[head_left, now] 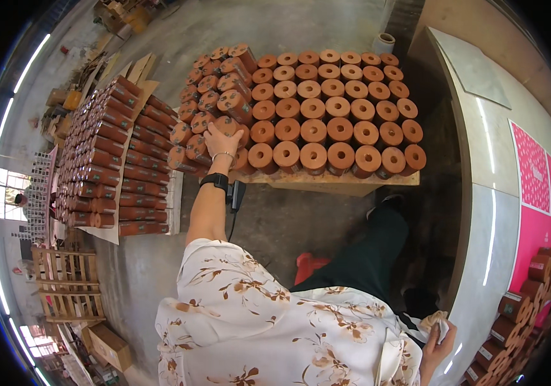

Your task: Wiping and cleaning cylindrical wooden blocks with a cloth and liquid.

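My left hand [223, 143] reaches forward and wraps over the top of a reddish-brown cylinder [226, 125]. This cylinder stands among others of its kind [208, 101] at the left end of a low wooden stand [314, 183], some of them tilted. Beside them, rows of upright cylinders [313, 130] show a round hole in the middle of each top. At the lower right, near my hip, my right hand [439, 347] is closed on a crumpled pale cloth [434, 323]; whether it is cloth or paper is hard to make out.
To the left, reddish-brown cylinders [109, 152] lie stacked in layers with cardboard sheets between. A long grey-topped table [494, 238] runs along my right, with pink printed sheets [533, 174] on it. More cylinders [513, 309] are piled at the lower right. A wooden pallet [66, 276] stands far left.
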Action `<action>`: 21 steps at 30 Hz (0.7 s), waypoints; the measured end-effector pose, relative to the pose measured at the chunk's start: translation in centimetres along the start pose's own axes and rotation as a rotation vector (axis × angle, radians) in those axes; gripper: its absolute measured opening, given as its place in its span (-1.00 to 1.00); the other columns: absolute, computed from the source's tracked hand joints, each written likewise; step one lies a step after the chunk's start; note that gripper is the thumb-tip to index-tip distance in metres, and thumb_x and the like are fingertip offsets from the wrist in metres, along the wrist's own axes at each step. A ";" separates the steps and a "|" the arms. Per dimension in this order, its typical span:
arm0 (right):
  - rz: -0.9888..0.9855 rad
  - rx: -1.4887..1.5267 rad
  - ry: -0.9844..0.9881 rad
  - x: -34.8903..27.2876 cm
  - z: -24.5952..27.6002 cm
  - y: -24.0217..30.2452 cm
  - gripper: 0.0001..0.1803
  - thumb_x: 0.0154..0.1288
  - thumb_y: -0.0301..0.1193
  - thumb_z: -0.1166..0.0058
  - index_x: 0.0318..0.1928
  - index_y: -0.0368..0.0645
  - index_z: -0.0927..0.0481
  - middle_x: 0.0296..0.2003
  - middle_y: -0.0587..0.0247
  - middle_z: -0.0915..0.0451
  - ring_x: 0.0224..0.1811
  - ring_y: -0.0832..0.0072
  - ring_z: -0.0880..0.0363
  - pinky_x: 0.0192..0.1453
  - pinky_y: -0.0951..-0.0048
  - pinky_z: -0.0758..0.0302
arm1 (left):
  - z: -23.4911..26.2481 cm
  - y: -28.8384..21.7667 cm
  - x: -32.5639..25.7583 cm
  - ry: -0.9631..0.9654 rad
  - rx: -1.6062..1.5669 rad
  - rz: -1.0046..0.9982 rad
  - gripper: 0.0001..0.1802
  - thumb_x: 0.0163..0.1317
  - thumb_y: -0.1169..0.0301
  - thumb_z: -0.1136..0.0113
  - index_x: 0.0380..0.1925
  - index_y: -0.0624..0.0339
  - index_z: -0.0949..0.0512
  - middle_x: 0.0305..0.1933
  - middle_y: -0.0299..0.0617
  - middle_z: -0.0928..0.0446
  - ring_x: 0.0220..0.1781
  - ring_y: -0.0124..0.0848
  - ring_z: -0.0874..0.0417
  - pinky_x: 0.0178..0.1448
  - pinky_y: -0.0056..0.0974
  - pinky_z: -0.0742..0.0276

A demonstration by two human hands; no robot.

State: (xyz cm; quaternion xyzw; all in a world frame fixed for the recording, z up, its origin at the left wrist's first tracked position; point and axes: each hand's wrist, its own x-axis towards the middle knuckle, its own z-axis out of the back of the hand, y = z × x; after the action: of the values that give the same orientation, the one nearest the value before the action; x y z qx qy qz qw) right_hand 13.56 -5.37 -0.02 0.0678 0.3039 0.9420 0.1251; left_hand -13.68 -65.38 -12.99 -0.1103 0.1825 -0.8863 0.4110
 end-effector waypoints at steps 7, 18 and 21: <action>0.010 -0.062 0.025 0.5 -0.1 1.2 -0.88 0.37 -0.51 -0.03 -0.18 -0.33 -0.47 -0.36 0.09 -0.48 -0.32 0.35 -0.48 -0.20 0.41 -0.42 | -1.8 -0.7 1.7 -0.055 -0.023 0.031 0.09 -0.07 -0.04 -0.46 0.33 0.25 -0.10 0.28 0.22 -0.19 0.26 0.12 -0.35 0.23 0.04 -0.47; -0.048 -0.009 0.047 0.4 -0.8 1.7 -0.87 0.37 -0.49 -0.03 -0.19 -0.33 -0.47 -0.37 0.07 -0.49 -0.32 0.32 -0.49 -0.18 0.40 -0.42 | -1.3 -0.2 2.4 -0.084 0.028 0.049 0.02 -0.04 -0.05 -0.44 0.28 0.28 -0.16 0.24 0.16 -0.21 0.25 0.12 -0.34 0.21 0.08 -0.47; -0.018 0.012 0.053 -0.1 -0.9 -0.1 -0.86 0.38 -0.48 -0.02 -0.17 -0.32 -0.47 -0.36 0.08 -0.50 -0.30 0.35 -0.49 -0.16 0.40 -0.43 | -0.5 0.0 1.0 -0.262 0.183 -0.175 -0.10 -0.02 -0.02 -0.41 0.20 0.29 -0.25 0.24 0.09 -0.22 0.26 0.08 -0.31 0.22 0.06 -0.44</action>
State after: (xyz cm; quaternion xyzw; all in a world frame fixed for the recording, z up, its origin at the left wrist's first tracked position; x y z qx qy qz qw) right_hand 13.49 -5.81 -0.83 0.0411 0.3135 0.9404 0.1253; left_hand -14.45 -66.06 -13.39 -0.2027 0.0357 -0.9097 0.3608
